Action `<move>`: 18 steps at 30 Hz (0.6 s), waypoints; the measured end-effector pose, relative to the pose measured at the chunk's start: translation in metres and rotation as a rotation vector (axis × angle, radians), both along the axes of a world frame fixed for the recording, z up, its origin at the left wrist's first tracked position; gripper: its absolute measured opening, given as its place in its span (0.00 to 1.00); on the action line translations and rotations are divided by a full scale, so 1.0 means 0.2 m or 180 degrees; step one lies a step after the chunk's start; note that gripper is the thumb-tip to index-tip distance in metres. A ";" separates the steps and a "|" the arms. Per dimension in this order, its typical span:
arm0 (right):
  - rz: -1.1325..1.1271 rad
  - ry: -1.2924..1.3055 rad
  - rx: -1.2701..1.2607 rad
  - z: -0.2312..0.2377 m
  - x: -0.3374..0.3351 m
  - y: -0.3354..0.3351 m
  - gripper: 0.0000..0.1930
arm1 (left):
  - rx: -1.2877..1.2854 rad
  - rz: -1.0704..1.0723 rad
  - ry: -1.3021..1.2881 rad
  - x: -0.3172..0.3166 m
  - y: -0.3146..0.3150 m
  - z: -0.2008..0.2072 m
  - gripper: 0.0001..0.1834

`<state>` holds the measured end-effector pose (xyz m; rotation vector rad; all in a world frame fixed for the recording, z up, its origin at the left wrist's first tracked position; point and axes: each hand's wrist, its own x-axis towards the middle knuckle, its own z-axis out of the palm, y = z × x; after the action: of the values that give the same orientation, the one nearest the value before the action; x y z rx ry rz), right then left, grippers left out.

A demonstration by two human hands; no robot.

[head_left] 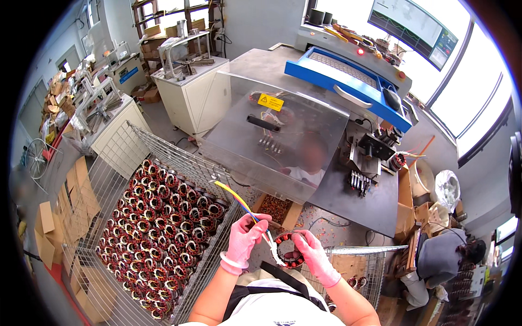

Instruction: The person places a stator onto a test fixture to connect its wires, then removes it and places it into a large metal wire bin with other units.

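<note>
In front of my body I hold a ring-shaped motor stator with dark red windings. My right hand, in a pink glove, is closed on the stator's right side. A bundle of lead wires, yellow and blue with white sleeving near the ring, rises from it toward the upper left. My left hand, also gloved in pink, pinches these wires between thumb and fingers. Left of my hands, many similar stators lie packed in rows in a wire mesh basket.
Ahead stands a test machine with a clear cover. Right of it are a black metal fixture, a blue keyboard drawer and a monitor. A carton of small scraps sits below. Another person sits at the right.
</note>
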<state>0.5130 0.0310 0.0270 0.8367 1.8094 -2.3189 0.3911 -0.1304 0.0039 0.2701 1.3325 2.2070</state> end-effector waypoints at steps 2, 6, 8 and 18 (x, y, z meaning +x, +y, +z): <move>0.0133 0.0034 0.0120 0.01 0.01 -0.06 0.24 | 0.0006 0.0130 -0.0245 0.00 -0.05 0.00 0.17; 0.0064 0.0255 0.0480 0.02 0.03 -0.18 0.24 | 0.0571 0.0826 -0.0596 -0.01 -0.07 -0.04 0.17; 0.0006 0.0445 0.0712 0.01 0.03 -0.21 0.23 | 0.0870 0.1049 -0.0696 -0.04 -0.08 -0.05 0.17; -0.0195 0.0464 0.0597 0.08 0.06 -0.20 0.24 | 0.1780 -0.0460 -0.0792 -0.15 -0.17 -0.06 0.23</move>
<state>0.5255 -0.0082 0.0424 0.7734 2.1173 -2.3302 0.3619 -0.1643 -0.0088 0.2716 0.5306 2.3540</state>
